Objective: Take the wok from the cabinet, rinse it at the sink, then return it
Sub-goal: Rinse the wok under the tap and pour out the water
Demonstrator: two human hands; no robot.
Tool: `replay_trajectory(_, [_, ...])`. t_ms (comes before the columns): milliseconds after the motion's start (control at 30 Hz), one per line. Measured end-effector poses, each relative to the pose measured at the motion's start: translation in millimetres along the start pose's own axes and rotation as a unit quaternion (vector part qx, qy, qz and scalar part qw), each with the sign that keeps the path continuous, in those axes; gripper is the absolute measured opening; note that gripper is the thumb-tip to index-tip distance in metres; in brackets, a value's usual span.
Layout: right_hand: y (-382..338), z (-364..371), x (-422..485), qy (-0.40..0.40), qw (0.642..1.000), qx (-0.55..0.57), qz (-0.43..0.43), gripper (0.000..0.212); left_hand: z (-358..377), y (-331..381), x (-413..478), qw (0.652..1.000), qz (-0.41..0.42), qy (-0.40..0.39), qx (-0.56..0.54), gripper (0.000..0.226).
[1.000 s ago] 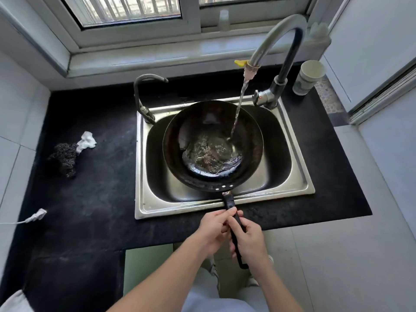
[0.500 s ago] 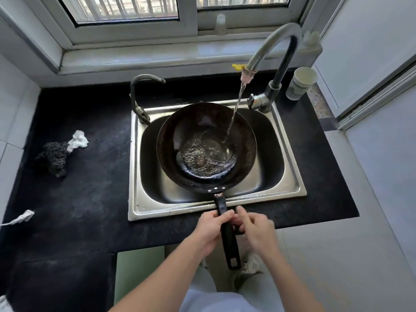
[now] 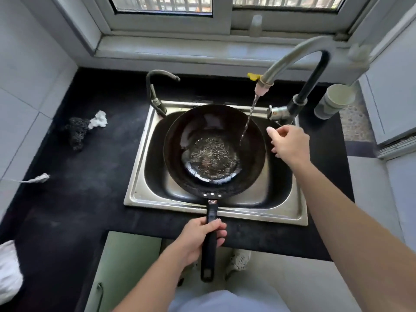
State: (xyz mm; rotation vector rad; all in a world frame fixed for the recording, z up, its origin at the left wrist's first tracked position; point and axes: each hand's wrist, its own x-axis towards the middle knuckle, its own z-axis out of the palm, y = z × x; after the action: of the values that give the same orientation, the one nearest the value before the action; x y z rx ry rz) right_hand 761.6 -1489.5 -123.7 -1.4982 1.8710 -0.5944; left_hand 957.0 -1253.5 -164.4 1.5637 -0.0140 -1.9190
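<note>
**Inspector:** Left hand, status?

**Me:** My left hand (image 3: 200, 239) is wrapped round the black handle (image 3: 212, 212), thumb on top. It holds the handle over the front edge of the countertop (image 3: 78, 188).

**Inspector:** Right hand?

**Me:** My right hand (image 3: 290, 145) holds nothing. Its fingers are loosely bent and the forefinger leads. It hovers just beside the tap lever (image 3: 273, 111), apart from it as far as I can tell.

**Inspector:** Location of the wok?

**Me:** The wok (image 3: 180, 140) is in the sink (image 3: 139, 183), bowl up and roughly level. I cannot tell whether it rests on the basin or I carry it. A thin stream of water (image 3: 247, 122) falls from the faucet (image 3: 292, 61) onto its right inner wall, and a shallow, rippled pool lies in the bottom.

**Inspector:** Progress?

**Me:** The wok is out of the cabinet and the rinse is under way, so I judge the task near its midpoint. The water is not yet shut off, and my right hand seems placed for that. The pool is not yet tipped out. The wok must then go back, probably behind the green cabinet door (image 3: 121, 266) below the counter.

**Inspector:** Surroundings?

**Me:** A dark scourer (image 3: 76, 131) lies on the counter well to the left, and a cup (image 3: 335, 100) stands right of the faucet.
</note>
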Motion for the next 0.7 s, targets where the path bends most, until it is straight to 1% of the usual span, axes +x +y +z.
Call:
replay_trajectory(167, [-28.1, 0.2, 46.8, 0.023, 0.999, -0.022, -0.023, 0.047, 2.6, -2.0, 2.2, 1.000, 0.002, 0.014, -0.015, 0.014])
replay_trajectory(267, [-34.7, 0.1, 53.7, 0.029, 0.998, -0.045, -0.025, 0.046, 2.3, -2.7, 2.5, 1.000, 0.005, 0.015, -0.019, 0.014])
replay_trajectory(400, [-31.7, -4.1, 55.2, 0.069, 0.995, -0.061, -0.033, 0.043, 2.1, -2.6, 3.5, 1.000, 0.005, 0.021, -0.023, 0.012])
replay_trajectory(500, [-26.8, -9.8, 58.9, 0.090, 0.995, -0.037, -0.012, 0.044, 2.2, -1.6, 3.1, 0.999, 0.005, 0.019, -0.026, 0.011])
replay_trajectory(700, [-28.9, -11.0, 57.3, 0.085, 0.996, -0.008, -0.001, 0.050, 1.1, 0.4, 1.0, 1.000, 0.000, 0.011, -0.029, 0.013])
